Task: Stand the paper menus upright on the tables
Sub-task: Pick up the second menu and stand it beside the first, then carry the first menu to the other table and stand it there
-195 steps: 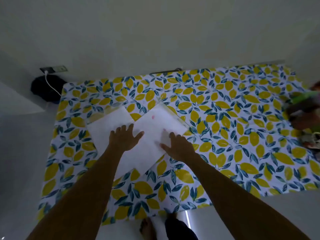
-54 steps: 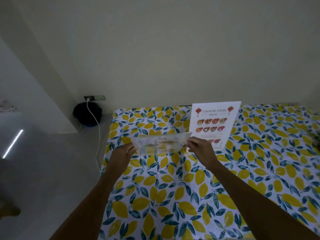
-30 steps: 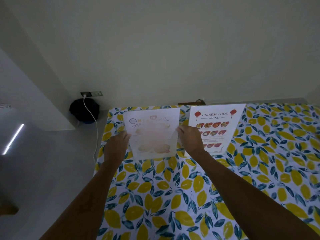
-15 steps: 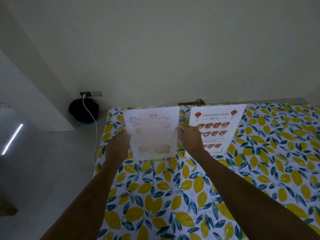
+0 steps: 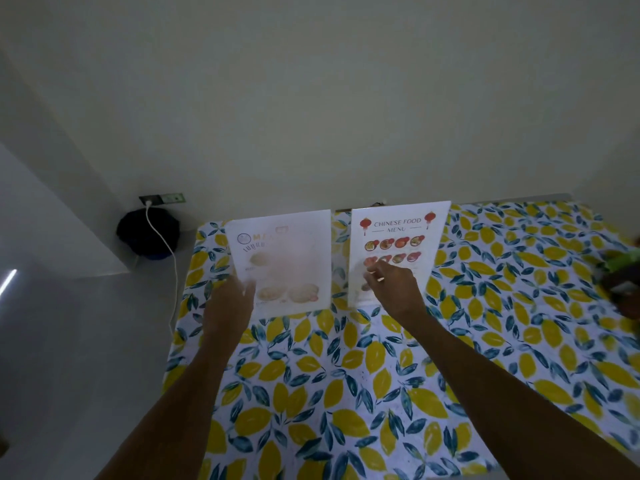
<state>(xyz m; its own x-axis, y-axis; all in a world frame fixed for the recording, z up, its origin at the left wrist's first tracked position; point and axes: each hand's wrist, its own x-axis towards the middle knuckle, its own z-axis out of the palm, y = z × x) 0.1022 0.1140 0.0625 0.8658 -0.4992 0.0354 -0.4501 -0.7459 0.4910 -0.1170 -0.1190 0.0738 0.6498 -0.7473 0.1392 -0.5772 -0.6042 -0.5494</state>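
On the table, both menus stand upright, portrait, facing the person.

Eatery: 2 menus upright on lemon-print tablecloth.

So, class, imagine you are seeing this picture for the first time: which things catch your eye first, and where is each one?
Two white menus stand upright side by side at the far edge of the table: the Chinese Food menu on the right, a paler menu on the left. Beneath them spreads the bright lemon-print tablecloth. The left hand is at the paler menu's lower left corner, and the right hand is in front of the Chinese one.
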